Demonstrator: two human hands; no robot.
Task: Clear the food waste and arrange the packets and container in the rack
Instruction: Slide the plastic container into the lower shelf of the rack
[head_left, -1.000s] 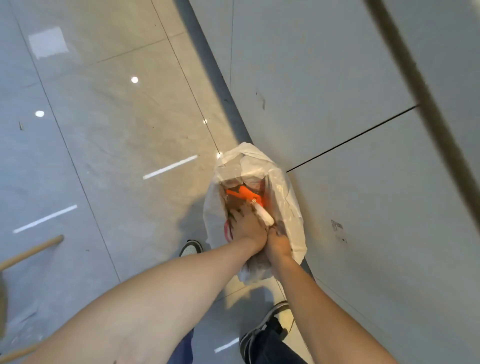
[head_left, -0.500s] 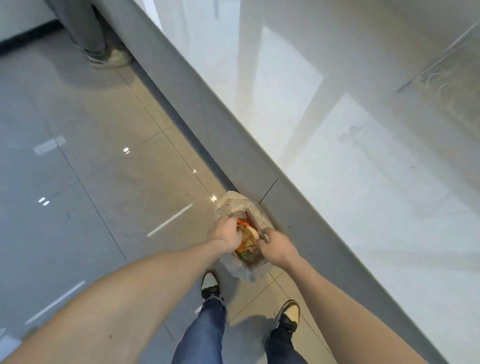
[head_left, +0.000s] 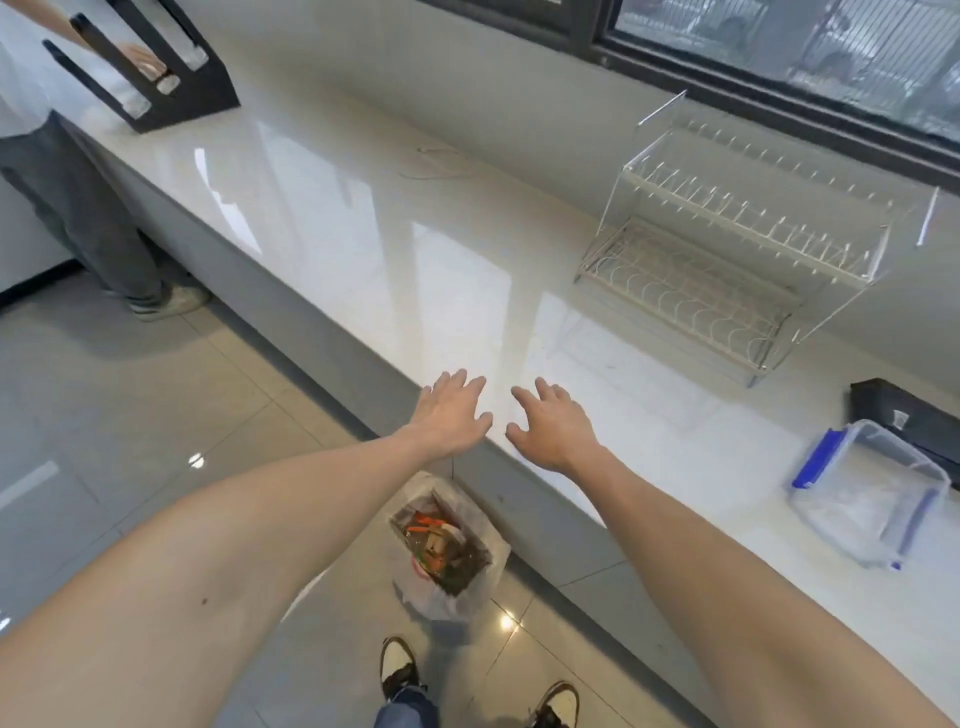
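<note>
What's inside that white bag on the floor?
The white bag on the floor holds food waste: orange and brown scraps with some pale bits on top. Whatever lies deeper is covered by that top layer and the bag's sides.

Both forearms were bare, with no sleeves in view; the left hand (head_left: 453, 415) and right hand (head_left: 555, 427) wore no gloves, rings or watch; blue denim trousers (head_left: 408, 707) showed at the bottom edge; the shoes (head_left: 399, 665) were black and white with laces.

Clear container (head_left: 868, 492) near empty rack (head_left: 727, 249)
</note>
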